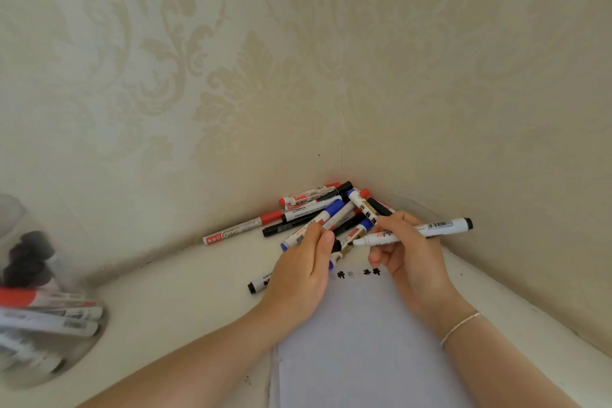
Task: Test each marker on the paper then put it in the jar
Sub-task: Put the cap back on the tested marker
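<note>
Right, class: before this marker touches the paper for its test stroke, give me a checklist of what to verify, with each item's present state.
1. Right hand grips the marker: ok.
2. Cap off, held in the left hand: ok.
3. Tip condition: cannot tell.
4. Paper has blank room below the black test marks: ok.
5. Jar upright for dropping in: not ok, it lies on its side.

- White marker (427, 229) with black end, uncapped, held nearly level above the paper (361, 334).
- Paper: white sheet with small black test marks at its far edge.
- Loose markers (318, 212) piled in the corner.
- Clear jar (36, 301) far left, holding several markers.
</note>
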Available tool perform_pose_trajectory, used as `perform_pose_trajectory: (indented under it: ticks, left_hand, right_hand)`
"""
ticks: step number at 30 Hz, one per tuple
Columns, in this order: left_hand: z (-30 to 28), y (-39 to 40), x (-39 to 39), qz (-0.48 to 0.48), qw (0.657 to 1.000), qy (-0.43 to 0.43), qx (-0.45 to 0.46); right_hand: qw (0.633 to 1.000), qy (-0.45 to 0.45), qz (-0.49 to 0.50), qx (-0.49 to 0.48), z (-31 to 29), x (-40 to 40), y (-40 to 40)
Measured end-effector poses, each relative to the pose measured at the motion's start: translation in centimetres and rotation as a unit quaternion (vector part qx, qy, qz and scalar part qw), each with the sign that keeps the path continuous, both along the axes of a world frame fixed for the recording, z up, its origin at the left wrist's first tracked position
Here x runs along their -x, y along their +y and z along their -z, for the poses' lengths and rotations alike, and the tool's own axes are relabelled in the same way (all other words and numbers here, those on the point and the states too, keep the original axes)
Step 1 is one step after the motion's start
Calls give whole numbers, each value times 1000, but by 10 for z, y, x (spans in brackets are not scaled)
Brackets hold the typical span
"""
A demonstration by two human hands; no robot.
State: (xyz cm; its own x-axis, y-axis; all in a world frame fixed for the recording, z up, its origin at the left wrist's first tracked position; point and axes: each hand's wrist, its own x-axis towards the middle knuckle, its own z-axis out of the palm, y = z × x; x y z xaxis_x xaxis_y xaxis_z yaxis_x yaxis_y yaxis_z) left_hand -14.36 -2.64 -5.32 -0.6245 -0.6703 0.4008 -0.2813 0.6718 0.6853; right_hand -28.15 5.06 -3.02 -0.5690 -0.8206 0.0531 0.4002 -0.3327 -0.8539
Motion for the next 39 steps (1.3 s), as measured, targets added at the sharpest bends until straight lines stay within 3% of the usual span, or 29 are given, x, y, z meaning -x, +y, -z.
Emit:
perform_pose_trajectory:
  ticks: [10,16,19,24,31,35,39]
  left_hand:
    - [8,-3,1,9,998,-21,56]
    - [6,-2,1,15,996,27,88]
    - [1,3,-2,22,992,72,103]
    - [-16,4,-5,-58,985,163,-26]
    - [-62,3,-9,-111,954,229,-159]
    - [-79,-1,-23,-99,948,233,-191]
    - [-111,-18,-62,-96,967,189,-141]
  right_hand:
    - [993,97,-30,-52,4,-7,-2]
    - [991,35,-125,-21,-2,-6,3]
    - [996,36,-74,-31,-10,-18,-2]
    - [999,33,24,-32,-22,-56,-16]
    - [995,74,71,-12,-61,-84,-31]
    - [994,98,47,-6,-72,-93,-37]
    - [997,59,-59,-3,-93,-101,-53]
